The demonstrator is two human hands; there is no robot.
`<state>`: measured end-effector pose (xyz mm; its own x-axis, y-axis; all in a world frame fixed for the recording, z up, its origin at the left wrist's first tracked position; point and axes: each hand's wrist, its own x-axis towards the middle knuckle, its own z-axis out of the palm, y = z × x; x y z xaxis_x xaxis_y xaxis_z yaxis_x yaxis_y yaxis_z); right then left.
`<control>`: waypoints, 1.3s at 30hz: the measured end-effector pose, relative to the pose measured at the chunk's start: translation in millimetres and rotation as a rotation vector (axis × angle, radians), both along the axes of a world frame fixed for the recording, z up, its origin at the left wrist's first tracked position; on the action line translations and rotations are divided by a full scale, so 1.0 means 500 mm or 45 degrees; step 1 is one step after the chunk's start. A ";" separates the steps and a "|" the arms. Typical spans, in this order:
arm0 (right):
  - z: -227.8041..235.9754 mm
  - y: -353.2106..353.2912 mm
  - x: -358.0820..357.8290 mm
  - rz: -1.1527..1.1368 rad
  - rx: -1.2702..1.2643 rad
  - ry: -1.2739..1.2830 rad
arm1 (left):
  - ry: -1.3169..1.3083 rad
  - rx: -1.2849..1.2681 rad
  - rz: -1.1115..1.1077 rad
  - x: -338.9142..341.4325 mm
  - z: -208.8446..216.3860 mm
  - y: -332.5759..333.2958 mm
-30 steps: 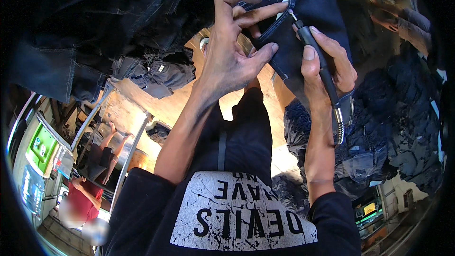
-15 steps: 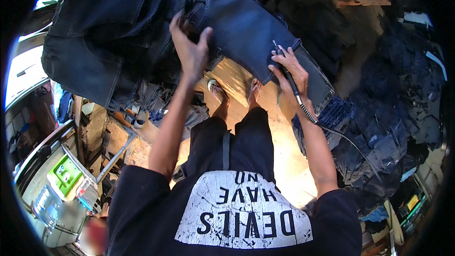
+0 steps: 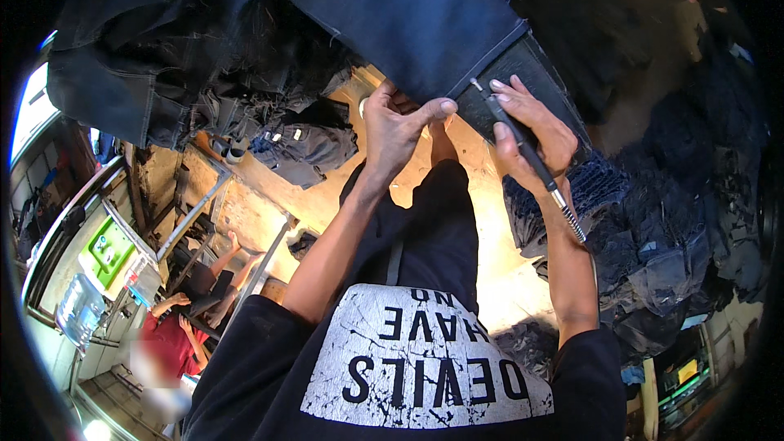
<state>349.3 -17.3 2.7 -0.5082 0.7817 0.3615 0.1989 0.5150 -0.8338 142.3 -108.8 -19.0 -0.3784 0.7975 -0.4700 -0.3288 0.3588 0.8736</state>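
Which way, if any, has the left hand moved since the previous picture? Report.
Yes: judged against the green tray, the left hand moved rightward and downward in view.

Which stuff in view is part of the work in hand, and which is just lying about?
In use:
- dark blue denim piece, left hand at its edge
- black pen-shaped tool, held in the right hand

Apparently just lying about:
- big dark fabric heap, right
- smaller dark clothes pile
- green tray, far left

Gap between hands (image 3: 394,132), dark garment (image 3: 416,20) beyond
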 end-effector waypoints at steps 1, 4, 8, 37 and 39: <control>-0.007 0.000 0.001 0.064 0.060 -0.022 | -0.050 -0.014 0.003 0.003 -0.013 -0.006; -0.018 -0.008 0.002 0.167 0.116 -0.109 | -0.010 -0.023 -0.027 0.003 -0.044 -0.023; -0.022 -0.017 -0.002 0.209 0.123 -0.127 | 0.095 0.069 -0.068 -0.009 -0.061 -0.031; -0.036 -0.021 0.005 0.132 0.137 -0.178 | 0.102 0.346 0.028 0.007 -0.112 -0.042; -0.037 -0.021 0.004 0.114 0.143 -0.175 | 0.096 0.352 0.040 0.004 -0.111 -0.041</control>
<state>351.5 -27.6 -15.9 -0.6243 0.6899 0.3664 0.2560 0.6239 -0.7384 144.1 -129.5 -74.7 -0.4307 0.8788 -0.2056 -0.2663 0.0939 0.9593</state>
